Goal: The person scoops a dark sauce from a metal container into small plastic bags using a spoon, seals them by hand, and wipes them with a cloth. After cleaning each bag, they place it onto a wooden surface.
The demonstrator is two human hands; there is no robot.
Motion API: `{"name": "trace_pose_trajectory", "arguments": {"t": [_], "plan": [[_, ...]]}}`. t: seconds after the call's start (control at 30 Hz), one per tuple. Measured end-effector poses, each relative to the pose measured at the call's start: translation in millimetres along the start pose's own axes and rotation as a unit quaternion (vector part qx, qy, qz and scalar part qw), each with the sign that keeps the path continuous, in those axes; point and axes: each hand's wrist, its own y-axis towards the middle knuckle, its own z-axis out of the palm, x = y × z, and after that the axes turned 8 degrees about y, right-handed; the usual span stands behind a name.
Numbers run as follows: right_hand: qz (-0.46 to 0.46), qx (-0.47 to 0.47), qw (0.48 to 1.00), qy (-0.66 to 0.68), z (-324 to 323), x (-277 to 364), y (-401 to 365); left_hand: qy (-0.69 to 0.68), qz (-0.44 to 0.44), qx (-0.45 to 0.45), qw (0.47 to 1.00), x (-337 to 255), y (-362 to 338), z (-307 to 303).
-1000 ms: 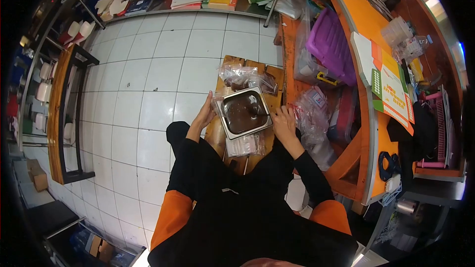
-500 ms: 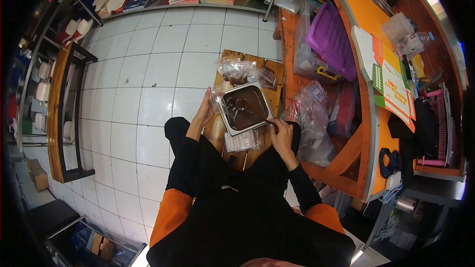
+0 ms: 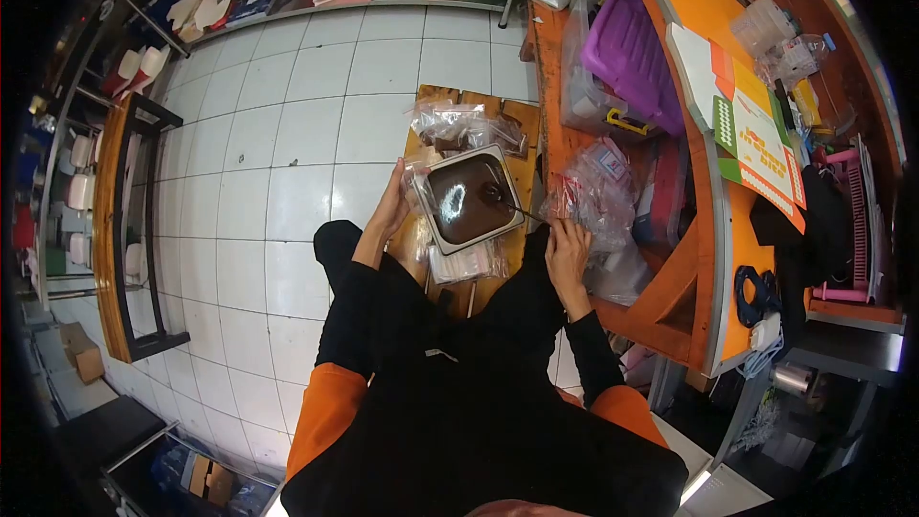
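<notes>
A steel tray [image 3: 442, 239] of dark brown sauce sits on a low wooden stand [image 3: 414, 247] in front of my knees. My left hand [image 3: 391, 207] is at the tray's left edge and holds a small clear plastic bag [image 3: 417, 178] against the rim. My right hand [image 3: 569, 245] is off the tray's right corner, gripping the thin handle of a spoon [image 3: 496, 197] whose bowl rests in the sauce. A stack of empty clear bags [image 3: 465, 264] lies just under the tray's near edge.
Filled clear bags [image 3: 463, 124] lie on the stand's far end. More plastic bags [image 3: 597, 193] pile up to the right beside an orange counter [image 3: 691, 29] and a purple basket [image 3: 632, 65]. White tiled floor [image 3: 287, 134] spreads left, with a wooden rack [image 3: 113, 220].
My right hand has drawn back to the right from the tray's near right edge, and the spoon now reaches into the sauce. My left hand stays at the tray's left rim.
</notes>
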Motion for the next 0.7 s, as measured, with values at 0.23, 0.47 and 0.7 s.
{"name": "trace_pose_trajectory", "arguments": {"t": [0.23, 0.47, 0.7], "plan": [[0.026, 0.055, 0.998, 0.003, 7.2, -4.7, -10.5, 0.005, 0.006, -0.001, 1.0, -7.8, -7.6, 10.7], [0.154, 0.098, 0.971, 0.158, 14.8, -10.9, -11.7, 0.009, 0.042, -0.02, 0.999, -9.1, -9.2, 17.9], [0.27, 0.148, 0.896, 0.319, 37.8, -36.5, -21.6, 0.006, 0.042, -0.016, 0.999, -5.5, -7.6, 15.3]]}}
